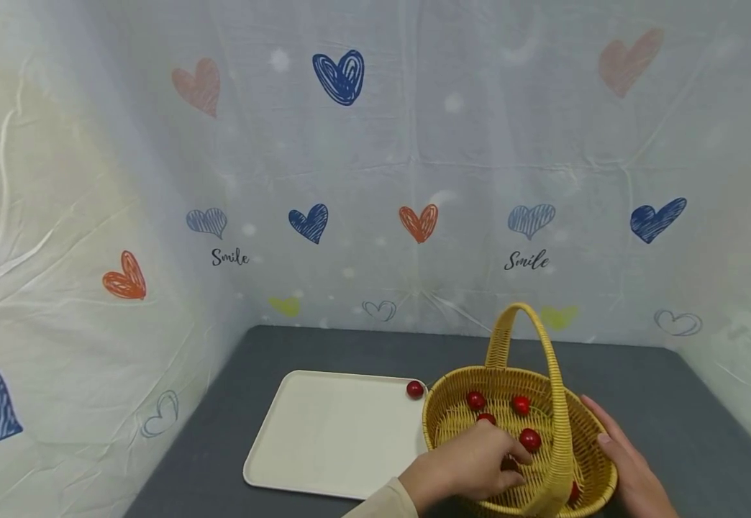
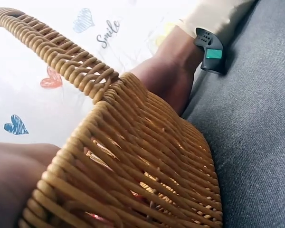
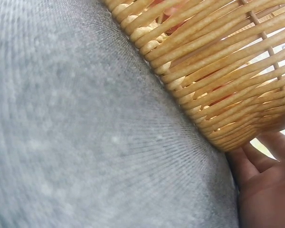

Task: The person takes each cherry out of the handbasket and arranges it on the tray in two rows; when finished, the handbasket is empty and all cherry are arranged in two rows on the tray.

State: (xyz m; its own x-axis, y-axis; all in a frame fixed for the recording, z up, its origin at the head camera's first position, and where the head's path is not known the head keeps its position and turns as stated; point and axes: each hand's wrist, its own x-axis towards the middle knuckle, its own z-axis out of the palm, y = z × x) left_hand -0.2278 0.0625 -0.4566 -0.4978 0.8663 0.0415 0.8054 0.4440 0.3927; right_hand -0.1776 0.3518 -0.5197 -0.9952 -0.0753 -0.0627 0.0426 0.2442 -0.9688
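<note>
A yellow wicker basket (image 1: 453, 385) with a tall arched handle holds several dark red cherries (image 1: 521, 405). My left hand (image 1: 472, 460) is down inside it, its fingers bent among the cherries. One cherry (image 1: 530, 439) lies right by its fingertips; whether anything is between the fingers and thumb is hidden. At the basket's right end my right hand (image 1: 634, 467) holds the wall from outside, thumb at the rim. In the right wrist view, fingers (image 3: 261, 159) press against the lower wicker. A single cherry (image 1: 415, 390) rests in the far right corner of the cream tray (image 1: 337, 435).
The tray lies flat just left of the basket, its right edge close to the basket wall. Both stand on a dark grey cloth-covered table (image 1: 201, 460). White sheeting with printed hearts (image 1: 343, 78) hangs behind and at the sides.
</note>
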